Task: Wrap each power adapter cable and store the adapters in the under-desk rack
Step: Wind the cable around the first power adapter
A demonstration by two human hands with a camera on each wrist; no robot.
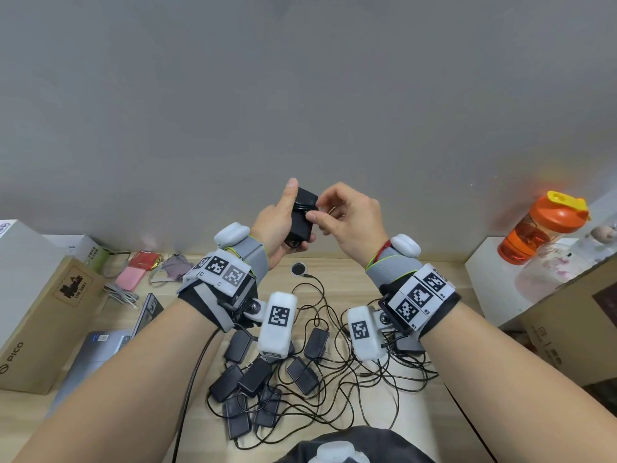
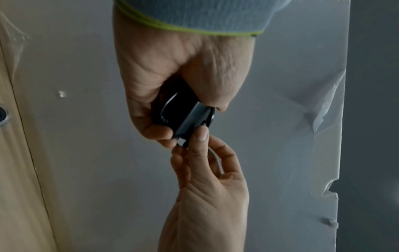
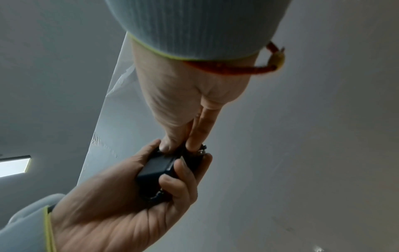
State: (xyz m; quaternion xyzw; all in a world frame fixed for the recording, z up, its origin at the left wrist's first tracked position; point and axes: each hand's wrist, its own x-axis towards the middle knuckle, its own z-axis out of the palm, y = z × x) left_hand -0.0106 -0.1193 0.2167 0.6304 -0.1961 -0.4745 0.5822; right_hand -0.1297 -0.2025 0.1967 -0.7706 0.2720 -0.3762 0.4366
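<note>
I hold a black power adapter raised in front of the grey wall, above the desk. My left hand grips its body, thumb up along one side. Cable loops run round the adapter. My right hand pinches the cable against the adapter with thumb and forefinger. The left wrist view shows the adapter in my left hand, with my right hand at its end. From the right wrist, my right hand presses on the adapter. Several more adapters lie in tangled cables on the desk. No rack is in view.
A cardboard box and a laptop stand at the left. Pink and red pouches lie at the back left. An orange bottle stands on a white box at the right, beside another cardboard box.
</note>
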